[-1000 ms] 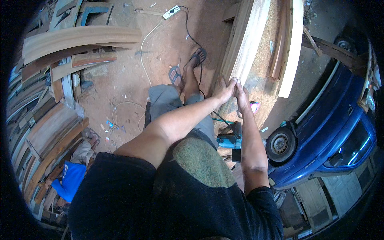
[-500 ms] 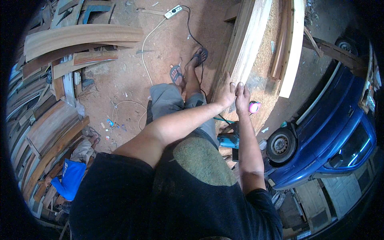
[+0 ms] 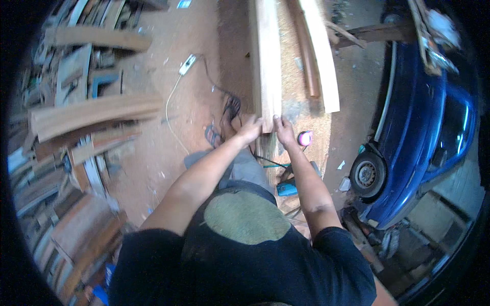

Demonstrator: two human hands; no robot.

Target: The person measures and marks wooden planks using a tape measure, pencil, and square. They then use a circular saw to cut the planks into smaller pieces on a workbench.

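The fingers of the left hand (image 3: 249, 129) close on the left side of a pale board (image 3: 266, 86), those of the right hand (image 3: 286, 132) on its right side, thumbs uppermost at its near end. The board stretches ahead of the fingers above the table (image 3: 291, 86). Just right of the right fingers lies a pink round object (image 3: 305, 138); a blue tool (image 3: 287, 188) sits behind them, nearer the body.
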